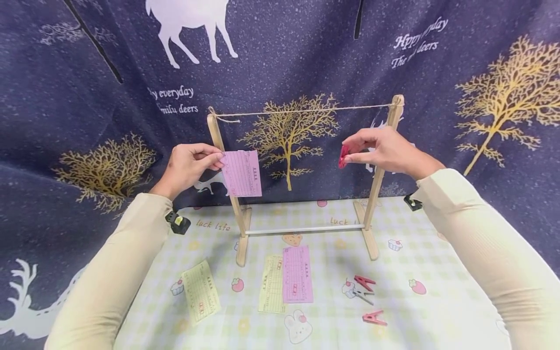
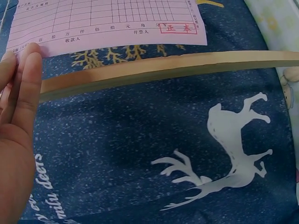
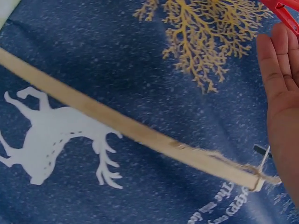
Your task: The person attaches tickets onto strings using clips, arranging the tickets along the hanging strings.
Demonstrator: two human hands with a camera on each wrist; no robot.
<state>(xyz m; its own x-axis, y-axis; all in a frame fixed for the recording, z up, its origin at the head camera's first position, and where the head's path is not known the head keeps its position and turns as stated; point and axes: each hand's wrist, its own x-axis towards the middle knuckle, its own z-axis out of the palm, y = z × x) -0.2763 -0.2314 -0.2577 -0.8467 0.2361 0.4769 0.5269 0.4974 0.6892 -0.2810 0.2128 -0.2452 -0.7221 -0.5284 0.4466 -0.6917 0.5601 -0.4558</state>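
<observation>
My left hand [image 1: 192, 163] pinches a pink receipt slip [image 1: 242, 173] by its edge, in front of the rack's left post. In the left wrist view the slip [image 2: 107, 23] shows a printed grid and a red stamp. On the other side, my right hand [image 1: 380, 149] holds a red clothespin [image 1: 343, 156] between thumb and fingers, near the right post. Only part of that clothespin [image 3: 285, 14] shows in the right wrist view. Between the hands stands a wooden rack [image 1: 374, 194] with a thin string [image 1: 302, 111] tied across its top; both hands are below the string.
On the checked tablecloth [image 1: 245, 335] lie a yellow slip [image 1: 201, 291] at left, and another yellow slip [image 1: 270, 287] partly under a pink slip [image 1: 298, 274]. Right of them are a red clothespin [image 1: 364, 282], a grey clothespin [image 1: 364, 296] and another red one [image 1: 374, 318]. A dark printed curtain [image 1: 297, 58] hangs behind.
</observation>
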